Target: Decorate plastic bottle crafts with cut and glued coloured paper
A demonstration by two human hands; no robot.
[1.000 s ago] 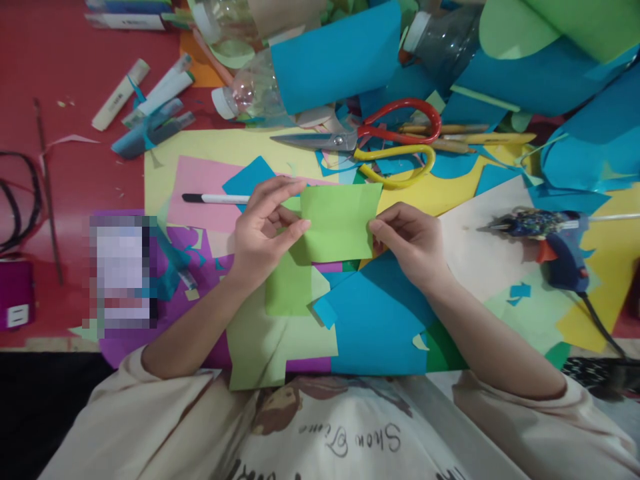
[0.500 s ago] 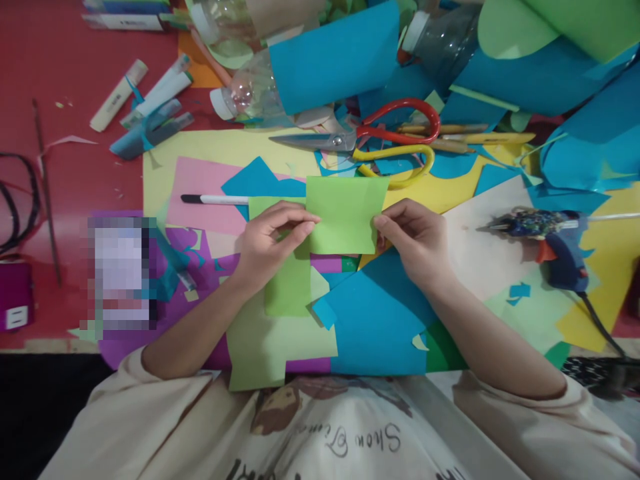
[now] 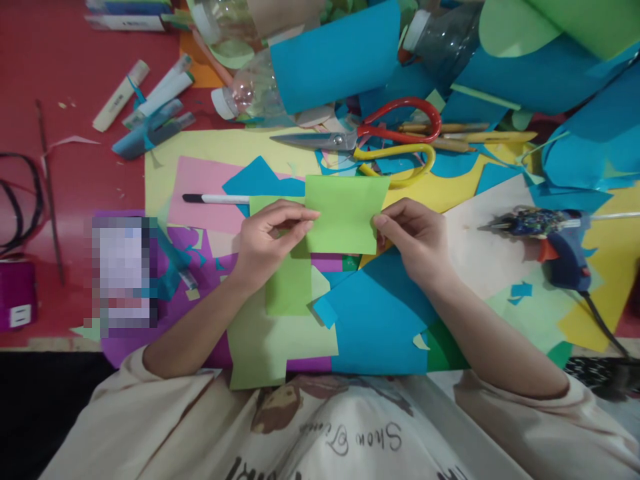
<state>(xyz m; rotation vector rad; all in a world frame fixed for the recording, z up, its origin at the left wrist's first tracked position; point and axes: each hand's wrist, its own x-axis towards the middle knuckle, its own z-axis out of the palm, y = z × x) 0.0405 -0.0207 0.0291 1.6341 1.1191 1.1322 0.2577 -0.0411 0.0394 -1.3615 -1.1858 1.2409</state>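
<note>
I hold a small light-green paper rectangle [image 3: 344, 212] flat above the table, between both hands. My left hand [image 3: 267, 241] pinches its left edge with thumb and fingers closed. My right hand [image 3: 415, 241] pinches its right edge the same way. Under the paper lie more green sheets [image 3: 290, 287], a blue sheet [image 3: 375, 313] and a pink sheet [image 3: 200, 190]. A white pen with a black cap [image 3: 215, 199] lies just left of my left hand.
Scissors with red and yellow handles [image 3: 380, 140] lie beyond the paper. A blue glue gun [image 3: 555, 243] with its cord sits at the right. Plastic bottles [image 3: 250, 87], rolled blue paper [image 3: 335, 57] and glue sticks [image 3: 150, 100] crowd the far side. A blurred patch [image 3: 123, 273] is at the left.
Both hands lifted the green rectangle slightly away from me, toward the scissors. My left fingers closed from a looser hold into a pinch on its edge. Since half a second ago, almost nothing moved.
</note>
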